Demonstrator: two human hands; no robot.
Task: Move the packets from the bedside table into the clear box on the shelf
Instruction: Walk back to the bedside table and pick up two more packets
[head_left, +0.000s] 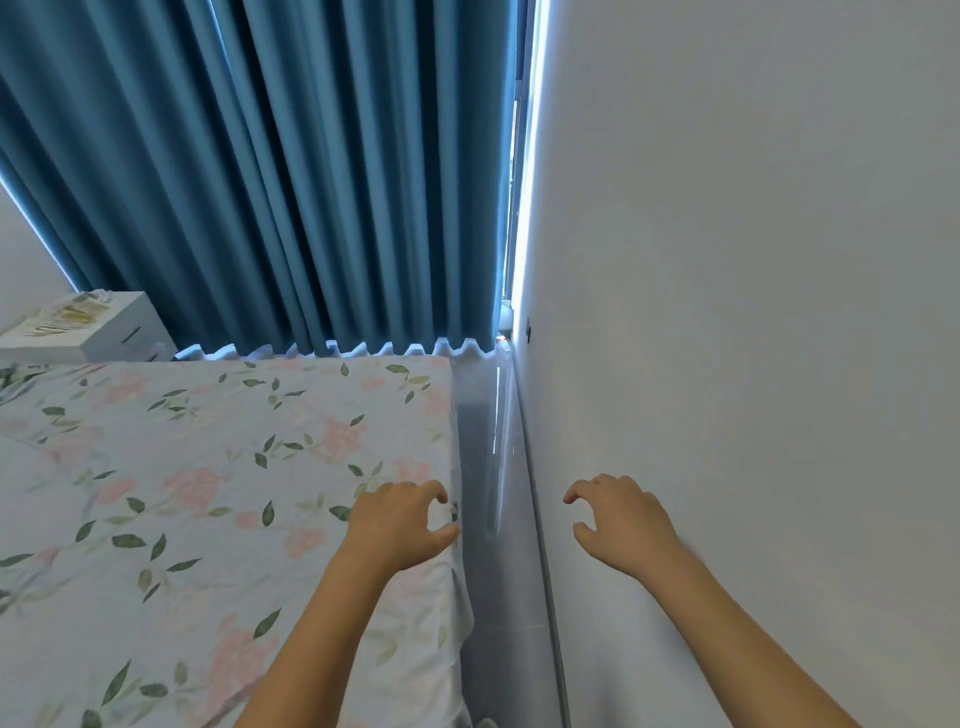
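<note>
The packets (62, 314) lie on the bedside table (122, 332) at the frame's far left, well apart from us. Our left hand (402, 519) and right hand (618, 517) hover apart, loosely curled, empty. We should walk round the bed (208, 493) first.

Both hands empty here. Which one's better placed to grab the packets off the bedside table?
Left, probably. The packets lie on the bedside table far left beyond the bed. The left hand hovers over the bed's edge on that side; the right hand is by the wall. Both are still far off.
</note>
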